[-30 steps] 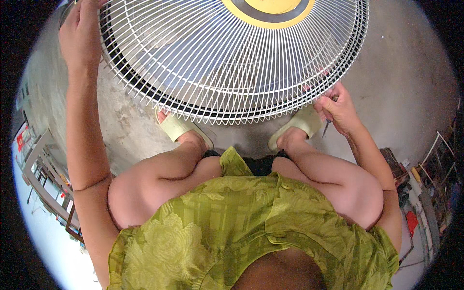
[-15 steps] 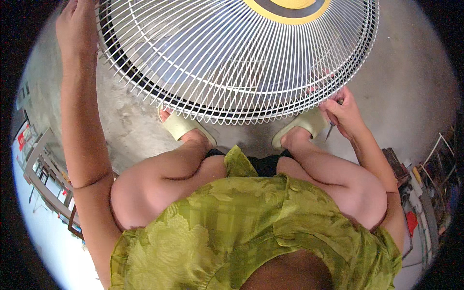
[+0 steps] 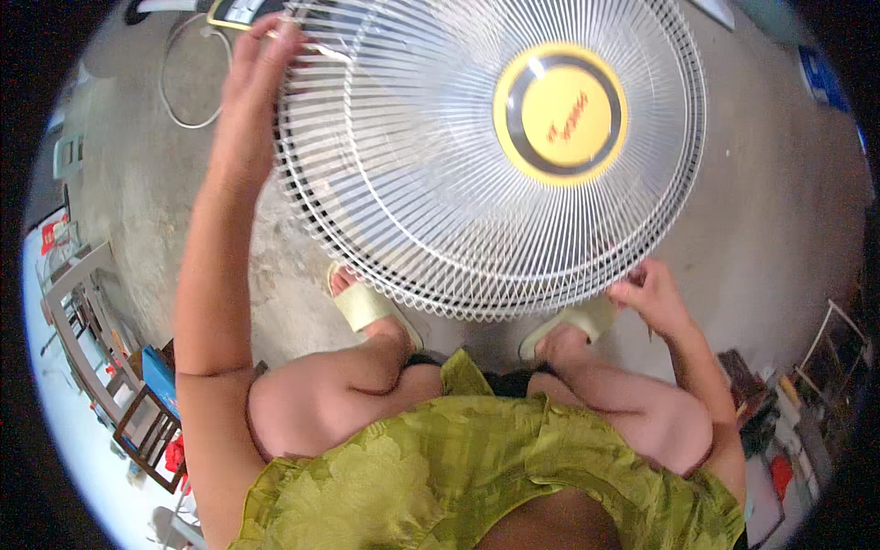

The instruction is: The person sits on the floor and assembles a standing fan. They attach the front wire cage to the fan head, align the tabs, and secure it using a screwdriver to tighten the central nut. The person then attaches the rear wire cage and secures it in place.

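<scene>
A round fan guard (image 3: pixel 440 220) of white wire, with a yellow and dark disc (image 3: pixel 566 115) in its middle, stands before me. Blades behind the wires show only dimly. At the guard's upper left rim, my left hand (image 3: pixel 257 78) is closed round the edge, its fingertips partly hidden by wire and blur. My right hand (image 3: pixel 655 298) is closed at the lower right rim, thumb and fingers against the wires. A slim screwdriver, clearer half a second ago, is in that hand; now its body is mostly hidden by the fingers.
My feet in pale green slippers (image 3: pixel 367 307) are on the concrete floor (image 3: pixel 137 197) just below the guard. A pale cable (image 3: pixel 163 87) loops at the upper left. Wooden frames (image 3: pixel 147 431) stand at the left; piled odds and ends (image 3: pixel 788 412) lie at the right.
The guard now sits lower in view, showing its whole central disc. My left hand appears farther right, still at the rim; the right hand stays by the lower right edge.
</scene>
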A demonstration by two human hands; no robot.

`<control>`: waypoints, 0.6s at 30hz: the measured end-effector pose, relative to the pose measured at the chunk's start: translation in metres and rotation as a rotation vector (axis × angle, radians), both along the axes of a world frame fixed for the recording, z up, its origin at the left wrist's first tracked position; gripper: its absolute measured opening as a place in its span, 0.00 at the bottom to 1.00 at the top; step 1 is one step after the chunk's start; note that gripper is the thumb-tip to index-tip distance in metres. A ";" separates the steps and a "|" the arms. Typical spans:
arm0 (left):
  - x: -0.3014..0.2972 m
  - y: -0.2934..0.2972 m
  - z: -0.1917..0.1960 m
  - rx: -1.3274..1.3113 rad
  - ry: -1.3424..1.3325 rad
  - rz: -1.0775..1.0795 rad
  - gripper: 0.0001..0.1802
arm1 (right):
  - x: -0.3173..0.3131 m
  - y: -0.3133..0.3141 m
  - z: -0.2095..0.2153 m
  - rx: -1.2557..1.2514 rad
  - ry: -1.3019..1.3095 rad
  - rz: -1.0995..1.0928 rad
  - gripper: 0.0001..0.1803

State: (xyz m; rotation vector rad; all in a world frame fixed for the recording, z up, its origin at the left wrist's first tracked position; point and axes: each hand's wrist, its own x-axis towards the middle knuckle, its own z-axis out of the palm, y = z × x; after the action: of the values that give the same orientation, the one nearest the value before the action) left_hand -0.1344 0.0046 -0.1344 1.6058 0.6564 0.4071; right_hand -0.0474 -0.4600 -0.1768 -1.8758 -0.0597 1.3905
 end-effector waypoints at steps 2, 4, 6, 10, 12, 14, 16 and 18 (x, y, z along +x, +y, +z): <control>-0.006 -0.004 -0.002 -0.041 0.006 -0.029 0.28 | 0.003 0.000 -0.002 0.017 0.001 0.075 0.22; -0.006 -0.005 0.004 -0.090 0.039 -0.002 0.28 | 0.016 0.004 0.012 0.010 0.055 0.135 0.20; -0.010 0.001 -0.001 -0.076 0.027 -0.010 0.27 | 0.031 0.011 0.028 -0.020 0.153 0.167 0.19; -0.015 -0.003 0.003 -0.078 0.053 -0.006 0.29 | 0.060 -0.001 0.029 -0.055 0.016 0.203 0.24; -0.012 -0.004 0.005 -0.062 0.081 -0.002 0.30 | 0.070 -0.005 0.034 -0.062 -0.079 -0.013 0.23; -0.013 -0.005 0.012 -0.020 0.126 0.011 0.30 | 0.076 -0.005 0.035 -0.051 -0.225 -0.146 0.23; -0.010 -0.003 0.005 -0.025 0.127 0.017 0.30 | 0.083 -0.007 0.033 -0.051 -0.434 -0.206 0.23; -0.008 -0.003 0.002 -0.057 0.089 0.019 0.30 | 0.104 -0.010 0.027 -0.051 -0.611 -0.184 0.23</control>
State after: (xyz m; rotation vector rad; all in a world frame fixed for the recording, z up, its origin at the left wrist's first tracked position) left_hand -0.1427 0.0013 -0.1322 1.5711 0.7445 0.3293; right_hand 0.0563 -0.4700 -0.1498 -2.2240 -0.1509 0.6666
